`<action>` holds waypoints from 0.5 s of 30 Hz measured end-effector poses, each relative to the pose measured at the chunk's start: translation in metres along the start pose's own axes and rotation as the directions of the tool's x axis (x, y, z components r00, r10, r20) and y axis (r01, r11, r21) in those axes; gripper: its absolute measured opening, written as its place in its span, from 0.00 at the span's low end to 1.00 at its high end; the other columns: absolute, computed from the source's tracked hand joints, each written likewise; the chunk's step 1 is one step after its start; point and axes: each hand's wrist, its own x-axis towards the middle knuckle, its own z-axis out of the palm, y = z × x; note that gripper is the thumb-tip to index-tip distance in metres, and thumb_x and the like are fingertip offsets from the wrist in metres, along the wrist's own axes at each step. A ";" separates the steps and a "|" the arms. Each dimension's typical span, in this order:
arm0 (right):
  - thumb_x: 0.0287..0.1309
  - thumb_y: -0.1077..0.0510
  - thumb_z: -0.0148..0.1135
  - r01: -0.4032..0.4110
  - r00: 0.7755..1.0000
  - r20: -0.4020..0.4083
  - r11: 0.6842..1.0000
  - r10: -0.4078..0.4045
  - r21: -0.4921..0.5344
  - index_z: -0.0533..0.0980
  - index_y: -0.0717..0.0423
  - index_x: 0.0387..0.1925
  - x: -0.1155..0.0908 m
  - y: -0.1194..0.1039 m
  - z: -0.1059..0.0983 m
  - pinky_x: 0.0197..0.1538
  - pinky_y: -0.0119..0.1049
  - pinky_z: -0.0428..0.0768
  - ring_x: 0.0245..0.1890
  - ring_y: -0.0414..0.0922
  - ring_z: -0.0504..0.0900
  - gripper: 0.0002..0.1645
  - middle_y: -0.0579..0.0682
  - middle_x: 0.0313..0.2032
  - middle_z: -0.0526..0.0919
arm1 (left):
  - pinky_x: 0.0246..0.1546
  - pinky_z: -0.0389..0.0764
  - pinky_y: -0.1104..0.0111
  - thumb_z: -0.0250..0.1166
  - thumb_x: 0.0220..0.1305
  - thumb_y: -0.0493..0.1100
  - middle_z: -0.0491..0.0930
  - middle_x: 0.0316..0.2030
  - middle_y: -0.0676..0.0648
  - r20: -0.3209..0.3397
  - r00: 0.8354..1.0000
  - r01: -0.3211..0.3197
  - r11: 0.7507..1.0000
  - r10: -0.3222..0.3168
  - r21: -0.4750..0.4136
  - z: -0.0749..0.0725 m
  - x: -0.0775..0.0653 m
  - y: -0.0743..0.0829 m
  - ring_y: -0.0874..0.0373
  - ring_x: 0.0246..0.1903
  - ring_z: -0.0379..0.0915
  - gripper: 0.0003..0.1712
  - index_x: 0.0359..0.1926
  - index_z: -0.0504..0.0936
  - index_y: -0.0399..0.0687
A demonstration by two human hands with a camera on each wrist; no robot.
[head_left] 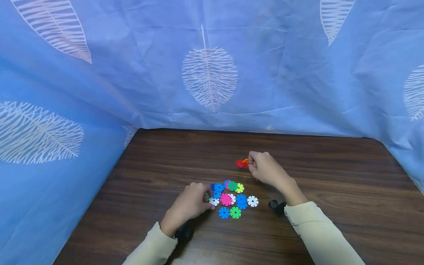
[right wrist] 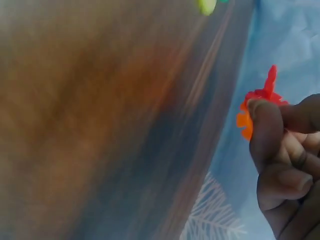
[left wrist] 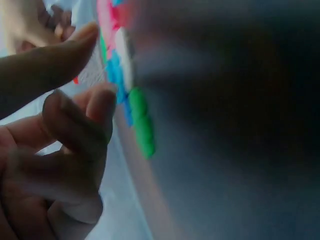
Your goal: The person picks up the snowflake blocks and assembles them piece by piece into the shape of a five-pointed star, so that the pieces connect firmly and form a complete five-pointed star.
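My right hand pinches red and orange notched plastic discs between thumb and fingers, above the far part of the table. One red disc sticks out edge-on from the others. At the left end of a group of flat notched discs, my left hand is close to a white disc. Its thumb and index finger stand apart in the left wrist view, with nothing pinched between them. A green disc shows there edge-on beside the white one, and in the head view the fingers partly hide it.
Blue discs, a pink disc, a yellow disc and other discs lie loosely grouped, some overlapping, on the dark wooden table. A blue leaf-patterned cloth hangs along the far and left sides.
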 end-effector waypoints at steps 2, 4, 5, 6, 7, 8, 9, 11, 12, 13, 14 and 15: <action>0.64 0.71 0.59 -0.034 0.999 0.013 0.999 0.034 -0.012 0.71 0.58 0.28 0.008 0.006 -0.001 0.21 0.34 0.67 0.16 0.41 0.67 0.11 0.48 0.17 0.70 | 0.19 0.73 0.70 0.81 0.55 0.39 0.72 0.19 0.55 0.018 1.000 0.009 1.000 -0.010 0.027 0.005 -0.001 0.001 0.63 0.18 0.68 0.14 0.39 0.85 0.41; 0.65 0.71 0.58 -0.074 0.996 0.039 0.997 0.074 -0.008 0.70 0.58 0.27 0.013 0.010 0.001 0.22 0.35 0.69 0.16 0.42 0.70 0.12 0.49 0.18 0.72 | 0.19 0.73 0.70 0.81 0.55 0.39 0.72 0.19 0.55 0.004 1.000 0.016 0.999 -0.016 0.038 0.011 0.001 0.001 0.63 0.18 0.67 0.15 0.40 0.84 0.41; 0.66 0.70 0.58 -0.096 0.994 0.055 0.995 0.096 -0.009 0.70 0.57 0.27 0.015 0.012 0.003 0.22 0.35 0.70 0.16 0.42 0.71 0.12 0.50 0.19 0.72 | 0.19 0.72 0.70 0.81 0.56 0.39 0.72 0.19 0.55 -0.007 1.000 0.020 0.999 -0.020 0.042 0.013 0.001 0.001 0.63 0.18 0.67 0.16 0.41 0.84 0.40; 0.66 0.70 0.58 -0.108 0.992 0.066 0.994 0.109 -0.012 0.69 0.57 0.27 0.016 0.014 0.005 0.22 0.36 0.71 0.17 0.43 0.72 0.12 0.50 0.19 0.73 | 0.19 0.72 0.70 0.80 0.56 0.39 0.72 0.20 0.55 -0.017 1.000 0.024 0.999 -0.023 0.041 0.015 0.002 0.001 0.63 0.19 0.67 0.16 0.41 0.83 0.40; 0.67 0.70 0.58 -0.120 0.990 0.077 0.993 0.121 -0.010 0.69 0.57 0.27 0.017 0.015 0.007 0.22 0.36 0.72 0.17 0.43 0.74 0.12 0.50 0.20 0.73 | 0.19 0.73 0.70 0.80 0.56 0.39 0.72 0.20 0.55 -0.025 0.999 0.031 0.999 -0.031 0.039 0.017 0.003 0.000 0.63 0.19 0.67 0.16 0.41 0.83 0.40; 0.67 0.69 0.58 -0.130 0.988 0.085 0.992 0.130 -0.010 0.69 0.58 0.27 0.018 0.016 0.008 0.23 0.36 0.73 0.17 0.43 0.75 0.12 0.51 0.21 0.74 | 0.20 0.73 0.70 0.80 0.57 0.39 0.73 0.20 0.54 -0.031 0.999 0.040 0.999 -0.039 0.035 0.018 0.003 0.000 0.63 0.19 0.68 0.16 0.41 0.83 0.40; 0.68 0.69 0.59 -0.142 0.986 0.088 0.990 0.142 -0.013 0.70 0.58 0.28 0.018 0.016 0.010 0.23 0.36 0.74 0.17 0.42 0.76 0.12 0.51 0.21 0.74 | 0.20 0.74 0.69 0.80 0.57 0.39 0.73 0.21 0.54 -0.037 0.998 0.050 0.998 -0.049 0.031 0.019 0.004 0.000 0.63 0.20 0.68 0.16 0.41 0.82 0.40; 0.68 0.67 0.62 -0.149 0.986 0.076 0.989 0.150 -0.025 0.72 0.59 0.30 0.018 0.015 0.011 0.24 0.37 0.74 0.18 0.42 0.76 0.10 0.51 0.21 0.75 | 0.22 0.76 0.68 0.80 0.57 0.39 0.75 0.23 0.52 -0.051 0.996 0.071 0.997 -0.070 0.014 0.019 0.005 -0.001 0.61 0.21 0.69 0.18 0.42 0.81 0.39; 0.68 0.66 0.63 -0.154 0.986 0.067 0.988 0.156 -0.030 0.73 0.60 0.33 0.017 0.014 0.011 0.24 0.37 0.73 0.18 0.42 0.75 0.08 0.50 0.21 0.75 | 0.23 0.77 0.67 0.80 0.56 0.39 0.76 0.24 0.51 -0.057 0.995 0.085 0.996 -0.084 0.006 0.019 0.005 -0.002 0.60 0.23 0.70 0.19 0.43 0.80 0.38; 0.68 0.65 0.64 -0.164 0.984 0.061 0.986 0.166 -0.035 0.74 0.60 0.35 0.016 0.012 0.010 0.24 0.37 0.73 0.18 0.42 0.75 0.07 0.50 0.21 0.75 | 0.26 0.79 0.66 0.81 0.55 0.39 0.77 0.26 0.50 -0.062 0.993 0.099 0.995 -0.099 0.001 0.018 0.006 -0.003 0.59 0.25 0.72 0.22 0.44 0.78 0.38; 0.68 0.64 0.65 -0.169 0.984 0.056 0.985 0.171 -0.040 0.74 0.61 0.37 0.015 0.010 0.010 0.24 0.37 0.72 0.18 0.43 0.74 0.06 0.50 0.21 0.75 | 0.28 0.81 0.64 0.82 0.54 0.40 0.78 0.28 0.48 -0.066 0.992 0.112 0.994 -0.112 -0.003 0.017 0.006 -0.003 0.58 0.27 0.74 0.24 0.45 0.77 0.38; 0.67 0.64 0.66 -0.173 0.983 0.053 0.984 0.175 -0.042 0.75 0.61 0.38 0.013 0.008 0.009 0.24 0.37 0.71 0.18 0.43 0.73 0.07 0.50 0.21 0.75 | 0.30 0.82 0.62 0.83 0.53 0.41 0.79 0.29 0.47 -0.069 0.990 0.121 0.993 -0.121 -0.007 0.016 0.006 -0.004 0.57 0.29 0.76 0.27 0.46 0.75 0.38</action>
